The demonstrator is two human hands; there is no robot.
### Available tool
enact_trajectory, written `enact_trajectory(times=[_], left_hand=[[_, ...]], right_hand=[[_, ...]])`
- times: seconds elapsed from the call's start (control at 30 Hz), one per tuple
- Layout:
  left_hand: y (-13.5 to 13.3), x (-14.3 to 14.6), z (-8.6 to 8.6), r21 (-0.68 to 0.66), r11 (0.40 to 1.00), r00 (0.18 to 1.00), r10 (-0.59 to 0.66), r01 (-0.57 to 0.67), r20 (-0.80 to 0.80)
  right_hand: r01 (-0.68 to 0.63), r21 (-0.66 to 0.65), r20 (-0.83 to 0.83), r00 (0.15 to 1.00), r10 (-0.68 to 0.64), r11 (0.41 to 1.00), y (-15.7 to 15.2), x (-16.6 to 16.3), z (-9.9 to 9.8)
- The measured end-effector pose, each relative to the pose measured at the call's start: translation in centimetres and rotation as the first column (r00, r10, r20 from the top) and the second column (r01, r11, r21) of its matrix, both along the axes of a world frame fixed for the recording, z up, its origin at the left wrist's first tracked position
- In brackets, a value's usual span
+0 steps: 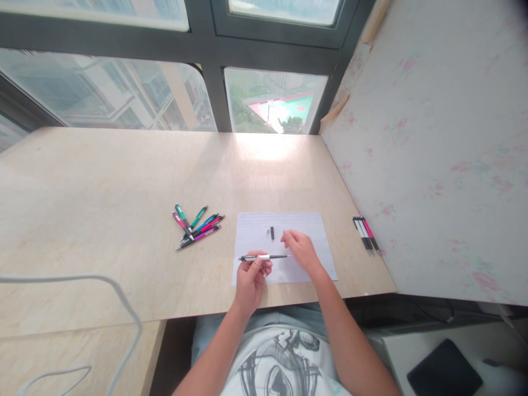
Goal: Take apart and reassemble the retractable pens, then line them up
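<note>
My left hand is closed on a black and white pen, held level over a white sheet of paper. My right hand pinches the pen's thin right end with curled fingers. A small black pen part lies on the sheet just beyond both hands. A heap of several coloured pens lies on the desk to the left of the sheet.
The pale wooden desk runs to a window at the back and a white wall on the right. Three pens lie by the wall. A white cable loops at the left front; a dark pad sits low right.
</note>
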State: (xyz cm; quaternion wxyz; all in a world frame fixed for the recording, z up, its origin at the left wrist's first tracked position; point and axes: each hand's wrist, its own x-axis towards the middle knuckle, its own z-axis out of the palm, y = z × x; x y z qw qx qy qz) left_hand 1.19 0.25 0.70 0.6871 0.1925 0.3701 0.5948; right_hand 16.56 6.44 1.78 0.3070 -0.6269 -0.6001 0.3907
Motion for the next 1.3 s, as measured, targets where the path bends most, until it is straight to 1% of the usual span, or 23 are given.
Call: enact_trajectory(times=[0.03,0.07,0.1,0.13,0.17,0.23,0.33,0.43,0.5,0.6,0.73,0.8,0.87,1.0,1.1,1.2,1.3], left_hand=[[0.0,0.1,0.0,-0.002,1.000,1.000,-0.004,0.004,-0.010],[-0.1,0.1,0.0,-0.003,1.000,1.000,-0.011,0.011,-0.022],[-0.1,0.2,0.0,-0.002,1.000,0.999,-0.020,0.020,-0.036],[-0.2,0.2,0.0,0.000,0.999,0.998,-0.033,0.033,-0.053],[-0.2,0.3,0.0,0.004,0.999,0.996,-0.046,0.046,-0.071],[-0.3,0.3,0.0,0.013,0.997,0.992,-0.070,0.072,-0.108],[-0.3,0.3,0.0,0.015,0.996,0.986,-0.089,0.092,-0.142],[-0.5,0.3,0.0,0.013,0.996,0.985,-0.088,0.091,-0.146],[-0.6,0.4,0.0,0.016,0.996,0.987,-0.085,0.088,-0.140],[-0.8,0.5,0.0,0.021,0.997,0.989,-0.073,0.076,-0.126],[-0.9,0.5,0.1,0.022,0.999,0.994,-0.037,0.039,-0.107],[-0.8,0.5,0.1,0.025,0.999,0.994,-0.028,0.030,-0.102],[-0.8,0.5,0.1,0.026,0.999,0.994,-0.029,0.032,-0.102],[-0.7,0.5,0.0,0.018,0.999,0.994,-0.030,0.032,-0.107],[-0.7,0.5,-0.1,0.015,0.999,0.993,-0.034,0.036,-0.112],[-0.7,0.5,-0.1,0.019,0.999,0.994,-0.034,0.037,-0.107],[-0.7,0.5,-0.2,0.020,0.999,0.994,-0.033,0.036,-0.107]], right_hand=[[-0.018,-0.065,-0.156,0.988,0.008,0.998,-0.5,0.6,0.0],[-0.047,-0.118,-0.270,0.963,0.013,0.992,-1.1,1.2,0.1],[-0.076,-0.149,-0.340,0.940,0.021,0.986,-1.8,1.7,0.2],[-0.099,-0.161,-0.371,0.928,0.033,0.982,-2.4,2.0,0.4],[-0.123,-0.161,-0.372,0.927,0.055,0.979,-3.1,2.2,0.6],[-0.155,-0.137,-0.309,0.945,0.107,0.978,-4.1,2.3,1.1],[-0.144,-0.111,-0.212,0.970,0.119,0.983,-4.9,2.1,1.5],[-0.138,-0.117,-0.227,0.968,0.109,0.983,-5.2,1.8,1.5],[-0.139,-0.099,-0.233,0.966,0.113,0.985,-5.4,1.8,1.6],[-0.118,-0.037,-0.208,0.972,0.108,0.992,-5.6,1.7,1.9],[-0.105,0.079,-0.171,0.978,0.117,0.991,-5.7,1.6,2.1],[-0.089,0.107,-0.168,0.980,0.107,0.990,-5.7,1.5,2.1],[-0.069,0.097,-0.171,0.982,0.085,0.993,-5.6,1.4,2.1],[-0.096,0.041,-0.155,0.983,0.102,0.995,-5.5,1.3,2.4],[-0.106,0.055,-0.131,0.985,0.112,0.993,-5.5,1.5,2.5],[-0.093,0.082,-0.163,0.981,0.105,0.992,-5.5,1.6,2.4],[-0.076,0.061,-0.186,0.979,0.086,0.995,-5.5,1.6,2.3]])
